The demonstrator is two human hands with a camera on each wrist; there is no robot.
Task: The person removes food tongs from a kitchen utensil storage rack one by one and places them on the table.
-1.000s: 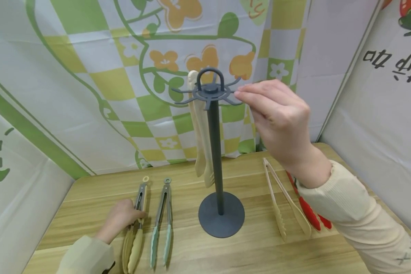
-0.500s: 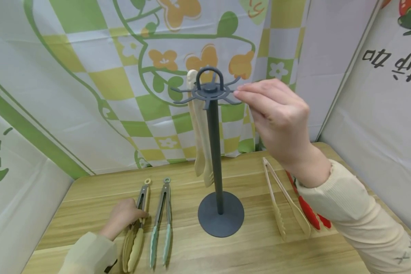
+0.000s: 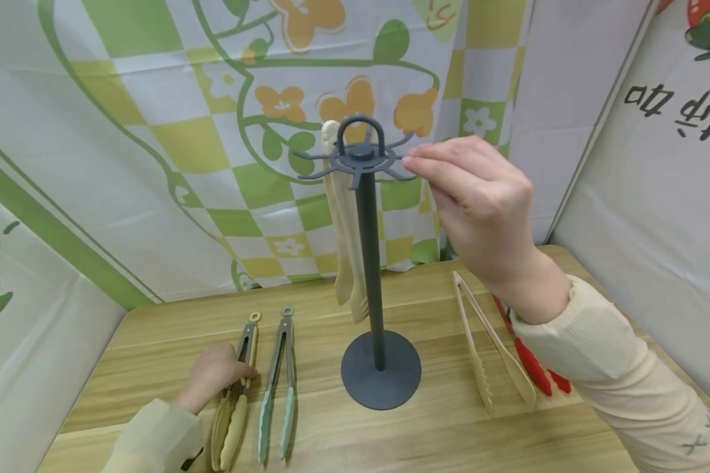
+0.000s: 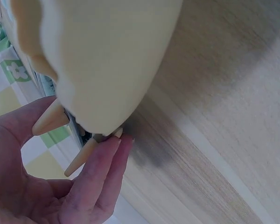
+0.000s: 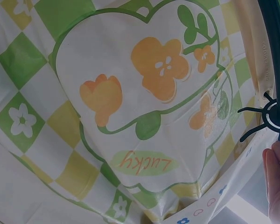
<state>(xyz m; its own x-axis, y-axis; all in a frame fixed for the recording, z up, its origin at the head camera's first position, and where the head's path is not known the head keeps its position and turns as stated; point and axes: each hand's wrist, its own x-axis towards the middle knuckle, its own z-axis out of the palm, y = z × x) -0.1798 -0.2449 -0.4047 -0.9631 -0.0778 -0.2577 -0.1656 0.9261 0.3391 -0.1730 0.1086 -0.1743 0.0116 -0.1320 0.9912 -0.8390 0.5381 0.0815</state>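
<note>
My left hand (image 3: 215,374) grips a pair of pale yellow tongs (image 3: 235,433) by the metal-and-yellow handles, low over the table at the left. Their broad yellow heads (image 4: 102,60) fill much of the left wrist view, beyond my thumb and fingers. With thumb and fingertips, my right hand (image 3: 479,190) pinches the end of a hook on the dark grey utensil stand (image 3: 371,263). The same hold shows at the edge of the right wrist view, by the ring of hooks (image 5: 266,114). Cream tongs (image 3: 344,230) hang at the back of the stand.
Mint-tipped tongs (image 3: 264,414) lie between my left hand and the stand's round base (image 3: 384,394). On the right, beige tongs (image 3: 484,374) and red tongs (image 3: 529,361), partly behind my right arm, rest on the wooden table (image 3: 438,433). A patterned curtain (image 3: 183,151) hangs behind.
The yellow tongs' ring end has moved slightly down and to the right, and my left hand has shifted a little right with them. My right hand keeps its pinch on the stand.
</note>
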